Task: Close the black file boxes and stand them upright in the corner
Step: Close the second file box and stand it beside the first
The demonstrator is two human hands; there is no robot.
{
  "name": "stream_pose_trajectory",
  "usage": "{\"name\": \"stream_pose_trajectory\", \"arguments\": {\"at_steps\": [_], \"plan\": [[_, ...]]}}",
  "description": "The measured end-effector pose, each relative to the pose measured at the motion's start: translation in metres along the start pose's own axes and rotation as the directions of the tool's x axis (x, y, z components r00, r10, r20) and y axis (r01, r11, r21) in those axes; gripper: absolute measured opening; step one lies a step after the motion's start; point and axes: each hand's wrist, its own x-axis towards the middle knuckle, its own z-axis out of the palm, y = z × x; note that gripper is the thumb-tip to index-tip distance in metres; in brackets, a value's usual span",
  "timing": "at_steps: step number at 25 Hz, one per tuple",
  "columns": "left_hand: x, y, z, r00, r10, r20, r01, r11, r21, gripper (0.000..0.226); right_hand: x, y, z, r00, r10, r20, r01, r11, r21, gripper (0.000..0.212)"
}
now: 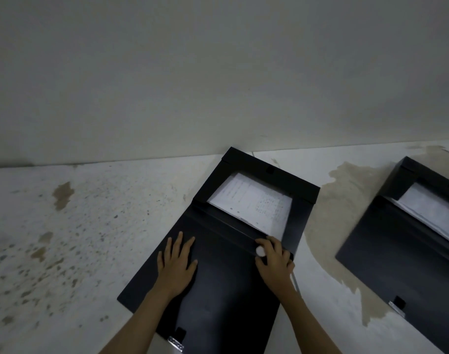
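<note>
Left hand flat, fingers spread, on open file box cover; right hand curled at its spine fold, papers beyond, long axis toward wall.

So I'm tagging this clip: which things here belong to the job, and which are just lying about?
Part of the job:
- open black file box under both hands, papers inside
- second open black file box at the right
- left hand, right hand

Just there:
- stained floor
- wall

Bare floor left; second box (open) right.
</note>
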Motion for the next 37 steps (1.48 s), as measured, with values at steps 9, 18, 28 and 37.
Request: {"name": "stream_pose_trajectory", "arguments": {"at_steps": [9, 18, 28, 37], "plan": [[-0.028, 0.033, 0.024, 0.919, -0.377, -0.116, 0.36, 0.922, -0.145, 0.07, 0.009, 0.049, -0.016, 0.895, -0.326, 0.303, 0.393, 0.9, -0.191, 0.057], [-0.088, 0.06, 0.052, 0.604, -0.757, -0.249, 0.449, 0.581, -0.679, 0.066, 0.002, 0.054, 0.0, 0.912, -0.313, 0.266, 0.392, 0.858, -0.333, 0.062], [-0.091, 0.017, 0.008, 0.409, -0.91, -0.071, -0.075, 0.044, -0.996, 0.048, -0.004, 0.039, 0.002, 0.918, -0.213, 0.335, 0.292, 0.934, -0.207, 0.068], [-0.121, 0.077, -0.06, 0.953, -0.258, -0.159, -0.119, 0.165, -0.979, 0.039, -0.026, -0.031, -0.014, 0.709, -0.068, 0.702, -0.193, 0.938, 0.286, 0.062]]}}
